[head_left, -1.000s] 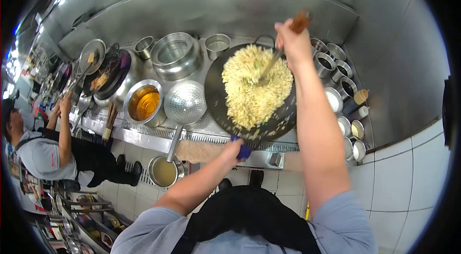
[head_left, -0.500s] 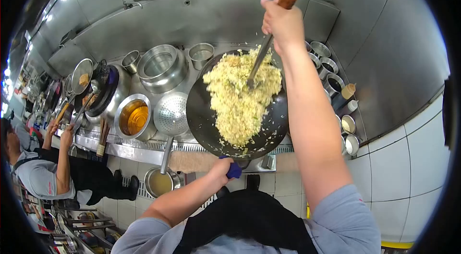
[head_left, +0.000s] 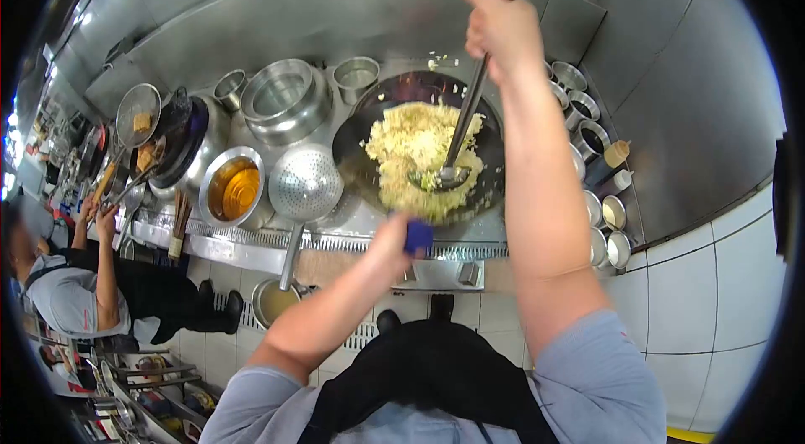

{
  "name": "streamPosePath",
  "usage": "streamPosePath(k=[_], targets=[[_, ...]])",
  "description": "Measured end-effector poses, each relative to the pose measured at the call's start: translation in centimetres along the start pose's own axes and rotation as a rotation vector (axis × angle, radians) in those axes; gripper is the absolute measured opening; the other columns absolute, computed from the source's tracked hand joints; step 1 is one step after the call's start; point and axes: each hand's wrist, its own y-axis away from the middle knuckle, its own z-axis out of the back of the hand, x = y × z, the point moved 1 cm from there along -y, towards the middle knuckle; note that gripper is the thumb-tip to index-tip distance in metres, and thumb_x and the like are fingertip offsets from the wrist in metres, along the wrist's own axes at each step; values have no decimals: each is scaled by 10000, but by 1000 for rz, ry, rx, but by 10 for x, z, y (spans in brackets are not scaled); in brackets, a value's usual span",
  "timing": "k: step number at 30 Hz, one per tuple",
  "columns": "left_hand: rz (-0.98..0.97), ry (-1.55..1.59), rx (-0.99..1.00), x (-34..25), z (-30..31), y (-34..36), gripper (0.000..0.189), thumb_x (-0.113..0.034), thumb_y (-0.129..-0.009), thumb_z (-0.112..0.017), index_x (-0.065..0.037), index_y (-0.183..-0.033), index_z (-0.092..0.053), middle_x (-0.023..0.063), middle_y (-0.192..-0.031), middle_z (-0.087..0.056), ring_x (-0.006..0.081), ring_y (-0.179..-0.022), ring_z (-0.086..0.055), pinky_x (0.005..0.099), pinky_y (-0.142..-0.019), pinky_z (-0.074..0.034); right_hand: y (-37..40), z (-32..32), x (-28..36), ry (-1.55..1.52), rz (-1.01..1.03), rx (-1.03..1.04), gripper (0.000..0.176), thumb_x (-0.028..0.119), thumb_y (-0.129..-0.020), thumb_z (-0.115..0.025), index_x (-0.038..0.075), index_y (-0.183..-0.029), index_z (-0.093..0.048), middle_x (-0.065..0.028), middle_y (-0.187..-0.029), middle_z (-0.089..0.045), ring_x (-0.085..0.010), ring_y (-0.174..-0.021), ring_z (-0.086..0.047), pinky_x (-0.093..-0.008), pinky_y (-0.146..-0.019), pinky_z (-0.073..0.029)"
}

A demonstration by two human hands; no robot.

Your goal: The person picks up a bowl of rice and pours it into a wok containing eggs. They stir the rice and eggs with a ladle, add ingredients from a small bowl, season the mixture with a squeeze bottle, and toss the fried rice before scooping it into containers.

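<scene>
The rice point(head_left: 407, 142) lies heaped in the wok point(head_left: 352, 142). The ladle point(head_left: 468, 113) has its bowl at the near right of the rice; its long axis runs from there far and slightly right to the right hand point(head_left: 507, 31), whose fingers are wrapped around the handle. The bowl thus lies near and slightly left of these fingers. The left hand point(head_left: 389, 243), closer to the bowl, grips a blue cloth point(head_left: 418, 237) at the wok's near edge; blur obscures individual fingers. Left of the wok lies a perforated strainer point(head_left: 306, 181).
</scene>
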Motion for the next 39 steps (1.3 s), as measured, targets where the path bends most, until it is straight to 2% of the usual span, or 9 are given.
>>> streamPosePath(k=[4, 8, 14, 15, 24, 29, 35, 36, 39], targets=[[-91, -111, 8, 32, 33, -66, 206, -173, -800, -537, -76, -971, -473, 87, -765, -553, 204, -577, -552, 320, -406, -404, -37, 12, -94, 203, 225, -229, 222, 137, -836, -625, 85, -736, -434, 28, -495, -375, -89, -347, -348, -275, -340, -274], [74, -320, -59, 79, 69, -38, 233, -142, -842, -481, -79, -1066, -479, 100, -820, -575, 218, -590, -546, 324, -359, -362, -41, 9, -22, 20, 144, -197, 229, 136, -841, -622, 93, -730, -426, 29, -494, -365, -83, -347, -328, -273, -350, -277], [-84, 46, 215, -6, -1, -37, 168, -188, -822, -531, -62, -920, -480, 97, -799, -563, 205, -577, -532, 316, -421, -423, 1, -7, -48, -4, -58, 69, 234, 131, -849, -620, 94, -723, -426, 20, -501, -380, -87, -353, -336, -269, -363, -287], [-95, -24, -47, 16, 7, -41, 178, -184, -802, -545, -59, -912, -480, 97, -766, -554, 213, -530, -527, 328, -416, -424, -20, 5, -87, 136, 89, 14, 237, 143, -845, -634, 87, -736, -431, 8, -501, -396, -96, -363, -364, -269, -374, -308], [-119, -39, 73, 27, 7, -79, 145, -155, -760, -554, -96, -880, -496, 69, -716, -535, 202, -549, -532, 315, -397, -370, -44, 4, 79, -43, 429, -81, 227, 102, -784, -686, 62, -735, -469, -1, -544, -437, -102, -410, -397, -262, -377, -296], [-6, -149, 163, 1, -13, -89, 410, -516, -804, -635, -132, -872, -509, 15, -656, -524, 139, -519, -516, 281, -378, -343, -16, 5, 159, -142, 565, 147, 270, 116, -846, -631, 85, -656, -442, 17, -537, -378, -87, -455, -358, -250, -436, -277], [115, -44, 238, 55, 18, -53, 367, -449, -813, -666, -109, -898, -557, 13, -686, -580, 118, -477, -511, 257, -386, -369, -3, 33, -86, 251, 248, -185, 213, 80, -852, -568, 95, -697, -424, 0, -494, -417, -122, -360, -403, -257, -379, -346], [133, -16, 244, 62, 25, -53, 335, -396, -814, -682, -102, -928, -568, 16, -714, -596, 112, -494, -517, 255, -401, -387, 2, 45, -131, -101, 116, -41, 203, 61, -833, -580, 89, -716, -416, 0, -491, -403, -112, -354, -381, -261, -354, -307], [115, -97, 254, 61, 47, -30, 257, -295, -840, -654, -78, -965, -593, 31, -813, -627, 109, -597, -559, 250, -484, -441, -26, 25, -80, -111, -25, 103, 198, 43, -818, -590, 85, -720, -423, 6, -485, -381, -100, -349, -349, -265, -346, -280]])
